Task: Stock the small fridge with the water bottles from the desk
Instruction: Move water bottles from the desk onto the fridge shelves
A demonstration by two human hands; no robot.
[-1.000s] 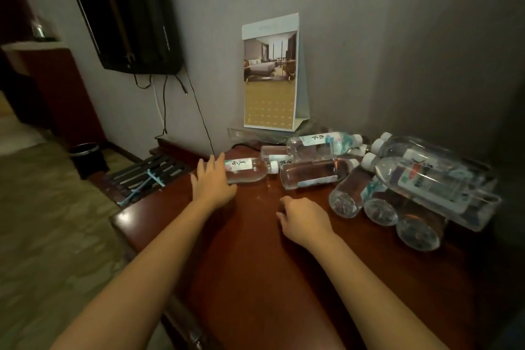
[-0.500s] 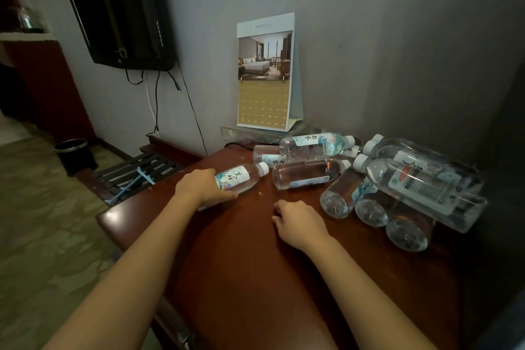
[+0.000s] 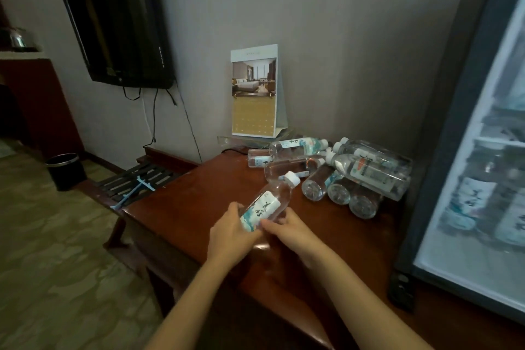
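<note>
Showed two bare forearms reaching in from the bottom edge. Clamped the grip of the left hand (image 3: pixel 230 233) around the lower end of a small clear plastic water bottle (image 3: pixel 267 204) with a white cap and a white-and-teal label, fingers curled over its left side. Closed the grip of the right hand (image 3: pixel 287 229) on the same bottle from the right, thumb and fingers pinching near its base. Held that bottle tilted, cap pointing up and away to the right, over the front half of a glossy reddish-brown wooden desk (image 3: pixel 199 207).

Showed, farther back near the desk's right rear corner, a heap of clear plastic water bottles (image 3: pixel 366 170) lying on their sides, some stacked on others, well apart from the hands. Showed, just right of the heap, a dark-framed glass-fronted small fridge (image 3: pixel 468 179), with blurred labelled bottles behind the glass.

Showed, behind the heap against the grey wall, a white upright tent calendar (image 3: pixel 253 94) bearing a hotel-room photo. Showed, to the left beyond the desk, a dark slatted luggage rack (image 3: pixel 142 179), a black round bin (image 3: pixel 66 170) on the floor, and a black wall-mounted flat television (image 3: pixel 119 28) with dangling cables.
</note>
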